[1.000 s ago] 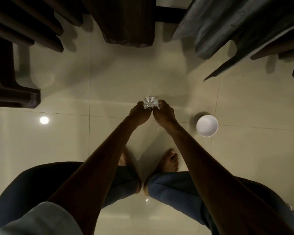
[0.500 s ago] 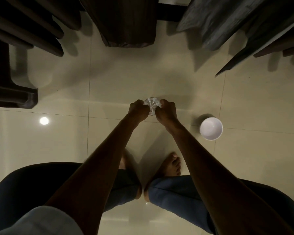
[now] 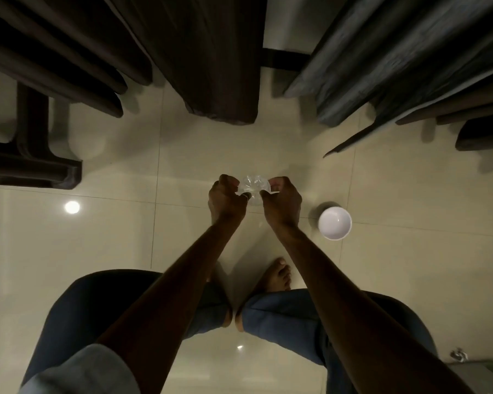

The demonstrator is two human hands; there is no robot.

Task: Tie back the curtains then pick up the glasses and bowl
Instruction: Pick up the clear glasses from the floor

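A clear faceted glass [image 3: 253, 186] is held over the tiled floor between both hands, seen from above. My left hand [image 3: 225, 198] grips its left side and my right hand [image 3: 282, 201] grips its right side. Whether a second glass is nested under it cannot be told. A white bowl [image 3: 334, 223] stands upright on the floor to the right of my right hand, apart from it. Dark curtains [image 3: 211, 61] hang down at the top centre, and a grey curtain [image 3: 382, 58] hangs at the top right.
Dark furniture legs [image 3: 32, 155] stand on the floor at the left. My bare feet [image 3: 276, 277] and jeans-clad knees sit below the hands. A ceiling light reflects off the glossy tiles [image 3: 72, 207]. A small metal object [image 3: 458, 356] lies at the lower right.
Both hands have stayed on the glass and shifted slightly toward me. The view has tilted a little, so the curtains reach further down the frame.
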